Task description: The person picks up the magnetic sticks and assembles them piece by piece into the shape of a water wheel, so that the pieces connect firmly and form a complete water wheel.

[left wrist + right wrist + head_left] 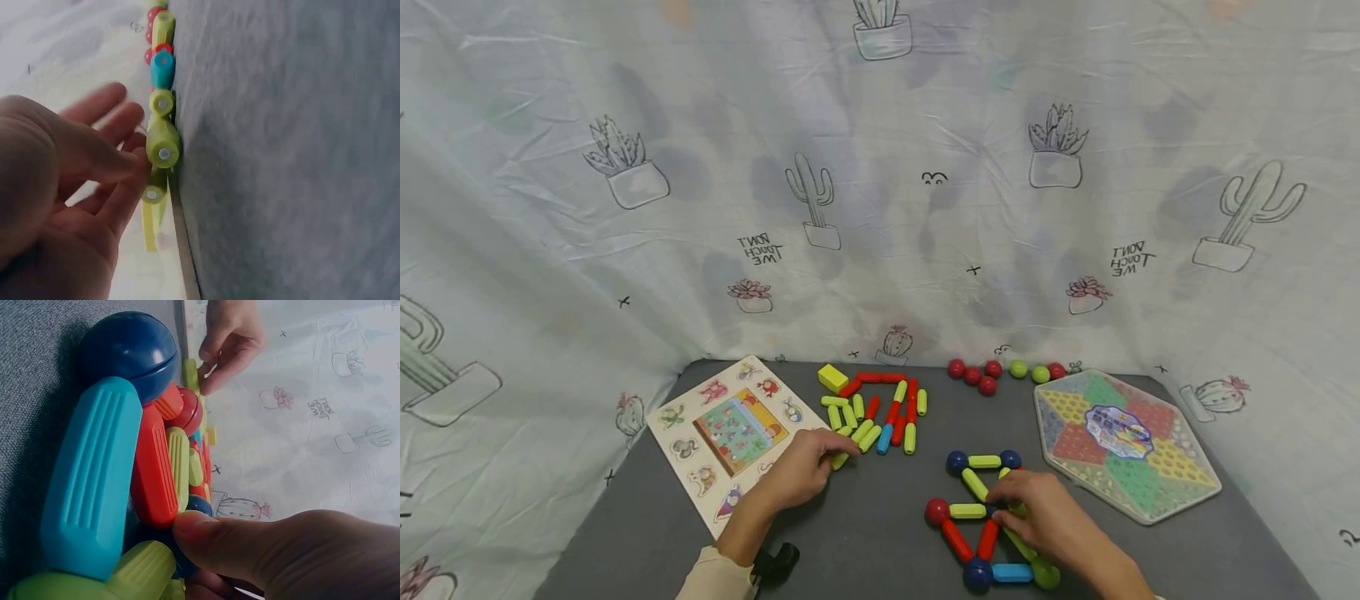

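On the right of the mat in the head view lies a magnetic stick-and-ball figure of yellow-green sticks [984, 461], red sticks [957, 542], a light blue stick [1012, 572] and balls. My right hand [1037, 512] grips a dark blue ball [185, 565] at its middle joint, thumb on the near side and other fingers partly hidden. A red ball [937, 512] forms its left corner. My left hand [801, 468] is at the loose sticks, fingertips at a yellow-green stick [841, 460]. In the left wrist view its fingers lie beside another yellow-green stick [164, 147].
A picture board [688, 479] lies beneath and left of my left forearm. At the back are a yellow block [832, 378], loose red sticks [880, 377], red balls [972, 375] and green balls [1018, 369]. A hexagonal game board [1180, 500] lies right; a patterned curtain [880, 208] hangs behind.
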Motion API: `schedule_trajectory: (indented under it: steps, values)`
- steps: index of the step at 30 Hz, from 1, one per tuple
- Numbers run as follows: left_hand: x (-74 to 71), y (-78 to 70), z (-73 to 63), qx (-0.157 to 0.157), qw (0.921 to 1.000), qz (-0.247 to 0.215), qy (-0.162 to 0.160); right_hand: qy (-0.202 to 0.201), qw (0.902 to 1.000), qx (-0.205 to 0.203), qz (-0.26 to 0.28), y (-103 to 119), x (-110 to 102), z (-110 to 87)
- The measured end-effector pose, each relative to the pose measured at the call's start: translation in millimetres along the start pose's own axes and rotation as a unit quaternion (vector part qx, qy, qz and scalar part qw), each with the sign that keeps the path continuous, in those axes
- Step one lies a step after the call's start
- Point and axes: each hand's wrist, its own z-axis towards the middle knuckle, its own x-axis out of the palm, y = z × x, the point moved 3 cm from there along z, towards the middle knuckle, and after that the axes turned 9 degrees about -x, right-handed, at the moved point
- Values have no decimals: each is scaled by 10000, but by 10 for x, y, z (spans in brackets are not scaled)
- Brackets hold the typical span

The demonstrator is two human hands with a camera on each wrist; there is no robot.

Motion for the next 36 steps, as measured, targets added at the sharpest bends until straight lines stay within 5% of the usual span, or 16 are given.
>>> schedule_trajectory:
  steps: [6, 9, 12, 19, 23, 26, 31, 33, 36]
  values:
    - [57, -62, 32, 268, 9973, 598, 334, 111, 9999, 88, -8, 5, -11, 6]
    - [162, 107, 69, 793, 9923, 933, 195, 137, 9998, 109, -6, 2, -10, 7]
    - [182, 106, 60, 883, 9903, 1074, 60, 132, 9998, 118, 7, -2, -6, 8]
    - [158, -160, 20, -369, 9957, 841, -103, 187, 9997, 165, 63, -7, 3, 14]
    - [285, -297, 33, -771, 9966, -228, -189, 210, 9996, 162, 116, 16, 21, 18]
    - [458, -407, 52, -1152, 9839, -1368, -15, 227, 9996, 82, 161, 46, 44, 38]
    - [772, -576, 98, -1882, 9457, -2649, 91, 167, 9998, -17, 92, 101, 79, 68]
    - [867, -644, 122, -2007, 9394, -2779, 48, 136, 9999, -9, 25, 120, 88, 74]
    - [957, -720, 155, -2026, 9420, -2677, -53, 123, 9999, 12, -58, 143, 100, 83]
